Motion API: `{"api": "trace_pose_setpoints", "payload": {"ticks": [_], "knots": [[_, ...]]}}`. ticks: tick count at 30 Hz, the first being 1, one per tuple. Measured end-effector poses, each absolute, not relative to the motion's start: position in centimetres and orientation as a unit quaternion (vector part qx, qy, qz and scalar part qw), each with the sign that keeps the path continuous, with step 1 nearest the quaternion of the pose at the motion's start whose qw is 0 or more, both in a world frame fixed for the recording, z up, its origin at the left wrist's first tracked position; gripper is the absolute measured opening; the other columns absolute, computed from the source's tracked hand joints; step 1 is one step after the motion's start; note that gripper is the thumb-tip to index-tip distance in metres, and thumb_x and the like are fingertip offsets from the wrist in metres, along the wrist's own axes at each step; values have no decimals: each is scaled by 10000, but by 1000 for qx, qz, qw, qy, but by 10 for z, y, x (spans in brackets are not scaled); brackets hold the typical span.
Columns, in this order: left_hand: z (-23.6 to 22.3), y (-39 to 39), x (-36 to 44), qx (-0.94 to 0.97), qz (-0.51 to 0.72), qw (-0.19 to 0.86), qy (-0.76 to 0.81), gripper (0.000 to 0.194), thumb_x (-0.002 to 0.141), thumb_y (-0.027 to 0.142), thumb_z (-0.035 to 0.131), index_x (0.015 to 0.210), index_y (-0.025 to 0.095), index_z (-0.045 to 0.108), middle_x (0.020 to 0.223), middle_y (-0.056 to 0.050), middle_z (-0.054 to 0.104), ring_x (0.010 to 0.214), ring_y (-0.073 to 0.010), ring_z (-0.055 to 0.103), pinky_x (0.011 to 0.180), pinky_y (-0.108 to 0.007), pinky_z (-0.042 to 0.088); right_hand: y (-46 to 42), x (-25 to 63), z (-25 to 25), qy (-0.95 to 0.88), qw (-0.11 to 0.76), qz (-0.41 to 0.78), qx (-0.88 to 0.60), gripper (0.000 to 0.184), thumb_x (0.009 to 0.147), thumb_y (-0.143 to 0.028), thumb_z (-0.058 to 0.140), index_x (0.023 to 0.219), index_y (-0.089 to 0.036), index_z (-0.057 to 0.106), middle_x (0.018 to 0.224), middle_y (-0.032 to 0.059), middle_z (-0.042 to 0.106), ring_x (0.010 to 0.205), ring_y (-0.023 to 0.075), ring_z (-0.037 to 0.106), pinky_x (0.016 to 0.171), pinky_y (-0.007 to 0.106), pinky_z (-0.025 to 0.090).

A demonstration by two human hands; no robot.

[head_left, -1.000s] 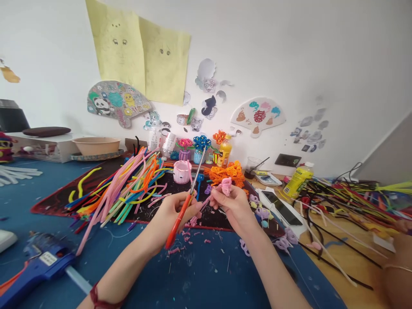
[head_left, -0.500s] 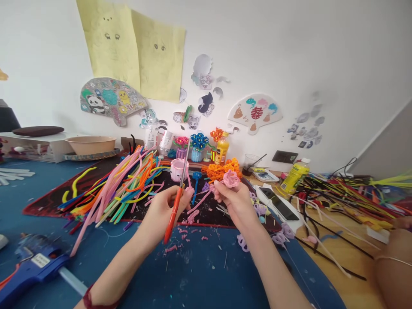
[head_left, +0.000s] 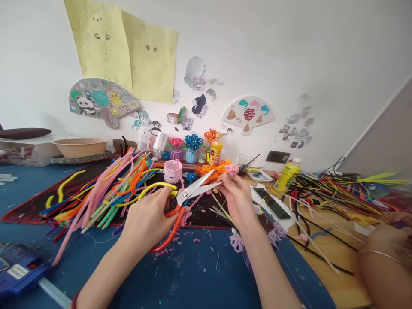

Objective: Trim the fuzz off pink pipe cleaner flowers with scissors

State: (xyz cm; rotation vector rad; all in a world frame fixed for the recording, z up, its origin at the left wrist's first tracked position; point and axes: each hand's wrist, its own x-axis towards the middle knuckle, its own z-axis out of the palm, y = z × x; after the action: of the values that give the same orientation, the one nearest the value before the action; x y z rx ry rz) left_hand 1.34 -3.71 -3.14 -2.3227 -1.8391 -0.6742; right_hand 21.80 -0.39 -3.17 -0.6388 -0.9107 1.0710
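My left hand (head_left: pixel 151 219) grips scissors (head_left: pixel 183 197) by their red handles. Their blades are spread and point right, one tip close to the fingers of my other hand. A yellow pipe cleaner (head_left: pixel 154 185) curves by the left fingers; whether they touch it I cannot tell. In a pinch, my right hand (head_left: pixel 238 195) holds a pink pipe-cleaner flower (head_left: pixel 231 169), its bloom above the fingertips. Pink strands lie below the blades. Behind the scissors stands a pink cup-shaped piece (head_left: pixel 173 172), and orange pipe-cleaner pieces (head_left: pixel 206 169) lie behind the flower.
A heap of coloured pipe cleaners (head_left: pixel 106 189) lies left, beyond a blue glue gun (head_left: pixel 22 272). To the right are a phone (head_left: pixel 272 201), a yellow bottle (head_left: pixel 286 177) and more pipe cleaners (head_left: pixel 337 189). Another person's hand (head_left: pixel 386 240) is at the right edge.
The scissors have swung from nearly upright to pointing right, and their blades have parted. My right hand still holds the flower. The whole view has shifted slightly.
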Motion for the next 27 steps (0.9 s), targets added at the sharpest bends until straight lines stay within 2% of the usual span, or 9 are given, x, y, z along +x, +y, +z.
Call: {"api": "trace_pose_setpoints", "payload": {"ticks": [5, 10, 15, 21, 27], "knots": [[-31, -38, 15, -783, -189, 32, -592, 391, 838, 602, 420, 914, 236, 534, 882, -41, 700, 793, -263, 652, 555, -273, 302, -4, 220, -32, -420, 708, 511, -246, 203, 698, -331, 779, 745, -171, 663, 790, 20, 672, 758, 163, 645, 735, 314, 522], [-31, -38, 14, -785, -182, 14, -592, 362, 822, 593, 458, 866, 245, 548, 847, -23, 706, 760, -255, 650, 551, -262, 283, -2, 221, -32, -410, 710, 530, -218, 219, 685, -330, 797, 754, -182, 651, 879, 24, 674, 841, 191, 666, 761, 340, 535], [-33, -36, 14, -787, -178, 7, -591, 336, 819, 576, 467, 830, 248, 537, 786, -8, 688, 718, -237, 637, 549, -253, 263, -3, 220, -31, -390, 715, 542, -207, 220, 674, -331, 812, 768, -189, 673, 855, 10, 681, 823, 195, 688, 743, 332, 548], [-34, -37, 15, -788, -189, -1, -586, 277, 828, 502, 466, 729, 243, 470, 679, 23, 624, 613, -179, 569, 536, -238, 234, -5, 220, -29, -360, 709, 573, -197, 210, 659, -333, 824, 742, -190, 693, 818, 2, 704, 790, 196, 698, 746, 334, 561], [-33, -36, 16, -791, -192, -6, -581, 321, 815, 529, 480, 683, 239, 431, 613, 31, 565, 569, -160, 515, 530, -231, 221, -1, 221, -32, -345, 706, 592, -179, 221, 623, -308, 847, 662, -190, 665, 787, 2, 715, 765, 191, 695, 735, 327, 561]]}}
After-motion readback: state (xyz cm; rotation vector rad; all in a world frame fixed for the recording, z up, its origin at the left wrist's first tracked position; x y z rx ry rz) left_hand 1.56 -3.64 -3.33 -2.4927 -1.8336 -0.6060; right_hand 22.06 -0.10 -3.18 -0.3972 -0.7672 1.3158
